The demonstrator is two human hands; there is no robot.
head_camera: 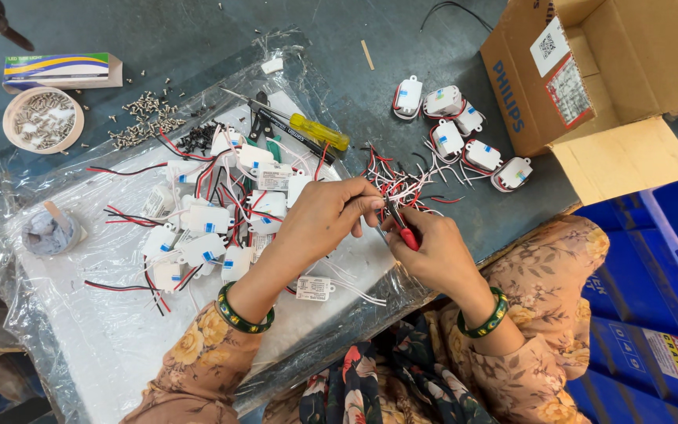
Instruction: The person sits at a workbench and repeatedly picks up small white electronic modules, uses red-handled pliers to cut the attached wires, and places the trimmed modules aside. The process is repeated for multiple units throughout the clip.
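Seen from above, a person's two hands meet over the near edge of a grey surface point(402, 47). The right hand point(433, 255) is clenched around a small red-handled cutter point(403, 228), whose long axis runs diagonally, tip pointing far-left toward the left hand. The left hand point(325, 220) pinches thin red and white wires point(398, 188) just at that tip, fingertips touching them. The wires fan away to the far side. To the left, white plastic modules point(205, 224) lie heaped on a plastic-wrapped board point(103, 330); a yellow-handled screwdriver point(308, 129) lies beyond.
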